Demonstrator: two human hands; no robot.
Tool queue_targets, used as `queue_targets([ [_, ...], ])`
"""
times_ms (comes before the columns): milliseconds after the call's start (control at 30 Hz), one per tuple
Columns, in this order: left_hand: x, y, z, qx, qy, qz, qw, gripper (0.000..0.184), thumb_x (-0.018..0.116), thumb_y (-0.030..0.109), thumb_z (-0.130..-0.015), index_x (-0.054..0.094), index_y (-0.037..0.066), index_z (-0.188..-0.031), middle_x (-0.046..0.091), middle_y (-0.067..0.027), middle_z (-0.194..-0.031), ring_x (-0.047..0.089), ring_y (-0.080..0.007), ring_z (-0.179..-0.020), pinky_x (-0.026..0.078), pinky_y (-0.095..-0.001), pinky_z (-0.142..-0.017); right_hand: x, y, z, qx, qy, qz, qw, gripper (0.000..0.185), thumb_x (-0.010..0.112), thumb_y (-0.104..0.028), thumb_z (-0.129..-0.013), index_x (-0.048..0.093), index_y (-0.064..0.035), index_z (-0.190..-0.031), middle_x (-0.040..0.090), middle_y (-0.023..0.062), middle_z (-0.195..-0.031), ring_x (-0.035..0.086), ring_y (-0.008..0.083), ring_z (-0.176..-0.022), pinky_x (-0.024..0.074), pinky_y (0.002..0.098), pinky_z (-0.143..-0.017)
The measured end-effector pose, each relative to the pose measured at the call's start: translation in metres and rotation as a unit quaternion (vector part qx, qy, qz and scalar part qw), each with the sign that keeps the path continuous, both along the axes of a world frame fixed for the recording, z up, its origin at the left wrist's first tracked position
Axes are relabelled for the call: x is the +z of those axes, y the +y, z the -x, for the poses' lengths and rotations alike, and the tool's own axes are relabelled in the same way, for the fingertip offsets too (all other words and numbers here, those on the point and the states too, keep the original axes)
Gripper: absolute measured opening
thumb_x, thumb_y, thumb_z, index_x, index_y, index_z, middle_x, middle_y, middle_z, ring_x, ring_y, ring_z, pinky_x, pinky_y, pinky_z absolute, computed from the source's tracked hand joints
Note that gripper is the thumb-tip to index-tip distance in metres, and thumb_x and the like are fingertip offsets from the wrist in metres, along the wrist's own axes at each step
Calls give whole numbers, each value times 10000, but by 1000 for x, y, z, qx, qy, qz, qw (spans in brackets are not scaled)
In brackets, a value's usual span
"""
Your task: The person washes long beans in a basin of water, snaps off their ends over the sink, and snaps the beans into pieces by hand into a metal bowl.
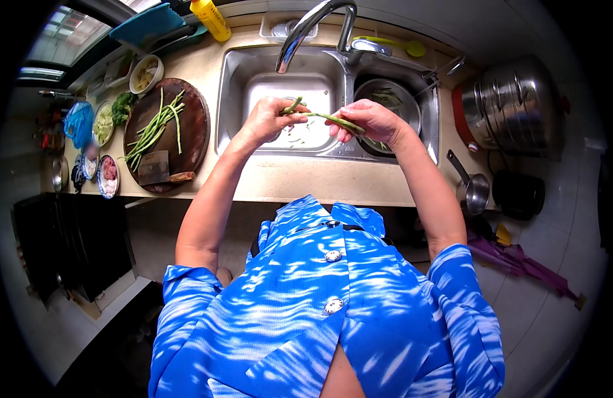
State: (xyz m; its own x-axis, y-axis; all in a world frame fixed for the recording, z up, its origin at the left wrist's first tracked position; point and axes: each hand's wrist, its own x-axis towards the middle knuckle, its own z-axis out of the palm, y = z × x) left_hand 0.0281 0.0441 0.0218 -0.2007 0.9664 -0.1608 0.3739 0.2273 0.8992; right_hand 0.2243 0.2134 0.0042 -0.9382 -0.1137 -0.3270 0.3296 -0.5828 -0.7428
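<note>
A pale worktop is running beneath the window, framing a metal sink. Over its left basin, the left hand is closing around slender green beans, while the right hand is pinching their other end, some fingers loosely spread. Working well probably means holding the beans steady near the right fingertips, using short, light movements, and keeping everything low over the basin so scraps are landing inside.

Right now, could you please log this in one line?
left hand, right hand: holding green beans | both: over sink | cleaver: on chopping board
</note>
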Motion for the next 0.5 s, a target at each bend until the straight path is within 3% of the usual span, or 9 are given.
queue_targets([
  [133, 5, -6, 9, -3, -7, 9, 1000, 242, 697, 129, -734, 671, 7, -941, 638, -63, -652, 544, -56, -580, 422, -224, -522, -4, -3, -10, -3, -12, 56, 998, 406, 424, -230, -918, 512, 126, -1094, 604, 237, -997, 633, 278, -862, 516, 354, -779],
  [233, 16, -9, 9, -2, 17, 43, 999, 245, 714, 131, -718, 678, 8, -926, 643, -70, -664, 548, -67, -582, 425, -232, -537, -4, -6, -14, -21, -21, 77, 997, 408, 436, -232, -914, 505, 123, -1105, 596, 246, -1010, 626, 293, -894, 518, 362, -782],
  [333, 12, -12, 12, 10, 28, 62, 998, 230, 721, 130, -725, 683, 23, -925, 589, -5, -629, 487, -46, -593, 399, -224, -543, -1, -9, -14, -26, -27, 75, 997, 398, 460, -217, -905, 500, 121, -1111, 587, 257, -1025, 623, 306, -906, 525, 358, -769],
  [500, 12, -15, 15, 15, 30, 71, 997, 238, 722, 160, -719, 688, 35, -919, 615, -38, -653, 516, -62, -602, 415, -244, -565, 3, -14, -11, -3, -9, 29, 1000, 343, 488, -156, -887, 506, 114, -1098, 591, 257, -1017, 630, 297, -884, 542, 328, -715],
])
